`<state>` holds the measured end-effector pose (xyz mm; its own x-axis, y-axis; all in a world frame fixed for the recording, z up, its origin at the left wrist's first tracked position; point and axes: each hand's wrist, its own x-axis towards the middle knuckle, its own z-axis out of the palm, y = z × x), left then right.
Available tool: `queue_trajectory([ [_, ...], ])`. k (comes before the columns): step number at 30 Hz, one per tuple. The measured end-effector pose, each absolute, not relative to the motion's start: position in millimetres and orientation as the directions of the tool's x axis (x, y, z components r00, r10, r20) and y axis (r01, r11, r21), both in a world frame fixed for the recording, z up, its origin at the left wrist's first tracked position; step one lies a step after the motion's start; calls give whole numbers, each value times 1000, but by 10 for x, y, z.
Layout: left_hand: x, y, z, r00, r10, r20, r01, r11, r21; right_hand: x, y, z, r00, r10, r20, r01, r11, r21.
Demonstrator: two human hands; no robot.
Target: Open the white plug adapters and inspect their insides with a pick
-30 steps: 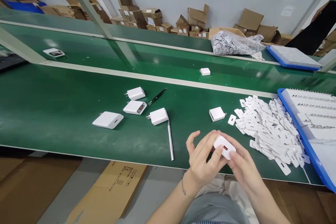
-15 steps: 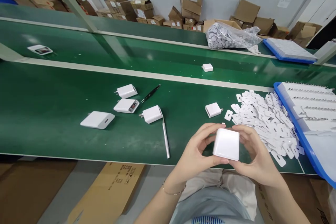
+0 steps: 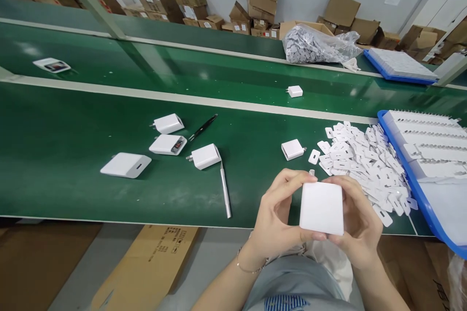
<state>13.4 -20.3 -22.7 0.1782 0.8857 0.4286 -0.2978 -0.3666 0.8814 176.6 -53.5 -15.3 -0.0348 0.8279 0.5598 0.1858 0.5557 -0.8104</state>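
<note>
A white plug-in charger (image 3: pixel 321 208) is held between both hands above the near edge of the green bench, a broad side facing me and a prong showing at its top. My left hand (image 3: pixel 279 214) grips its left side, thumb below and fingers above. On the right side, my right hand (image 3: pixel 359 218) grips it the same way. Beyond the hands lie another charger (image 3: pixel 293 149) and a single white cover plate (image 3: pixel 314 157). A heap of slotted white cover plates (image 3: pixel 359 160) spreads to the right.
Several chargers (image 3: pixel 126 165) lie to the left, near black tweezers (image 3: pixel 203 127) and a silver pen-like knife (image 3: pixel 225 192). A blue tray (image 3: pixel 419 194) with white parts stands at right. One charger (image 3: pixel 295 91) sits on the belt (image 3: pixel 219 82), beyond a pale rail (image 3: pixel 204 101).
The held charger has tilted so its broad side faces me more squarely, and it looks larger. Both hands keep their grip. The view has shifted slightly.
</note>
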Motion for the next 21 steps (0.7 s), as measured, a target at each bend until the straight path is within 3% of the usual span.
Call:
queue_trajectory([
  [4, 195, -227, -214, 171, 917, 360, -347, -286, 893, 1748, -532, -169, 49, 806, 590, 175, 575, -799],
  [7, 240, -211, -251, 167, 939, 300, -338, -231, 912, 1780, -471, -202, 96, 841, 532, 99, 524, -846],
  [11, 272, -182, -260, 218, 921, 322, -199, -280, 939, 1934, -438, -271, -2, 959, 285, -113, 283, -953],
  [15, 326, -129, -84, 550, 745, 377, 98, -506, 857, 2256, -618, -414, -112, 994, 16, -202, -7, -979],
  [18, 390, 105, 143, 753, 554, 353, 218, -718, 661, 2745, -857, -424, 202, 979, 5, -64, 18, -998],
  [21, 474, 709, 348, 785, 489, 380, 297, -835, 462, 3546, -1017, -252, 640, 756, 134, 127, 68, -990],
])
